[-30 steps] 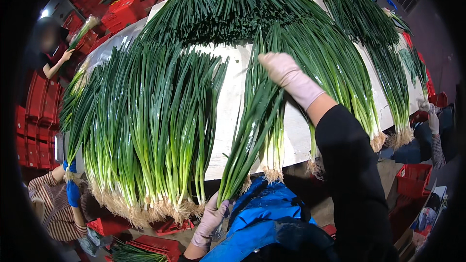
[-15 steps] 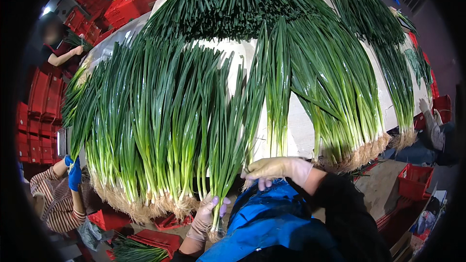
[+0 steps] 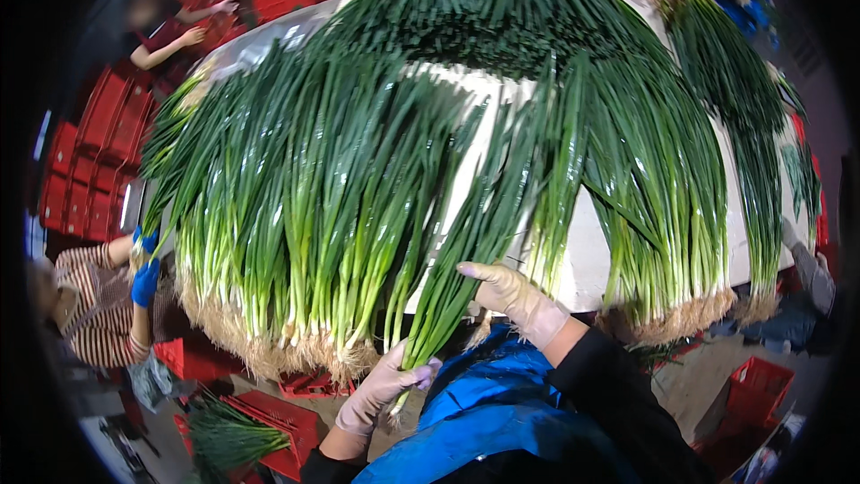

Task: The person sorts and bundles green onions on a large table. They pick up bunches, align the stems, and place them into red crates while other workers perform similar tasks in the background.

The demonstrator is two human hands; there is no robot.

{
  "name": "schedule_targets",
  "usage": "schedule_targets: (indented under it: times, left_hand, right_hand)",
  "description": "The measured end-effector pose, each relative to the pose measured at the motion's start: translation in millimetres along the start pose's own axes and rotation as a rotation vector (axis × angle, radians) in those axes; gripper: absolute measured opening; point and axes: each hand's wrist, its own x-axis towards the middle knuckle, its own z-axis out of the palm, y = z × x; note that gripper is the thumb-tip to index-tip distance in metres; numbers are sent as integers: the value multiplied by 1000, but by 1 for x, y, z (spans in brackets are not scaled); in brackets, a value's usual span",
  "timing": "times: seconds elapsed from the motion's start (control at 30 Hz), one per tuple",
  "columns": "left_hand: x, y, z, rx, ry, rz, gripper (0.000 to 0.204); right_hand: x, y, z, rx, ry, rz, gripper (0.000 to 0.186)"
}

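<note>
My left hand (image 3: 391, 387) is closed round a bunch of scallions (image 3: 441, 314) close to its white root end. The bunch slants up and right, its green leaves lying over the table. At its right side is my right hand (image 3: 515, 294), with one digit stretched out against the leaves and the other fingers mostly hidden. Both hands wear pale, thin gloves. Left of them lies a thick row of scallions (image 3: 296, 197) with stringy roots over the near edge. A thinner group of scallions (image 3: 560, 215) lies just beyond my right hand.
More scallions (image 3: 672, 206) cover the white table (image 3: 582, 246) at the right and far side. Red crates (image 3: 291, 435) stand below left, another crate (image 3: 752, 394) at lower right. At the left, a person in striped sleeves (image 3: 98, 296) wears blue gloves; other people stand around the table.
My right hand has moved up from the root ends at the table edge to the leaves of the held bunch. The bunch now slants further right. The view has shifted slightly.
</note>
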Motion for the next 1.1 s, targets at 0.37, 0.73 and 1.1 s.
schedule_targets:
  times: [0.37, 0.73, 1.1]
  left_hand:
    - [-23, 57, -35, 143, 478, 532, 47]
    - [-14, 128, -110, 536, 1015, 157, 64]
    - [48, 90, -12, 1188, 723, 589, 65]
  right_hand:
    - [76, -57, 140, -1264, 136, -80, 86]
    - [0, -23, 31, -1444, 190, 550, 34]
    - [-166, -27, -13, -1672, 573, 50, 33]
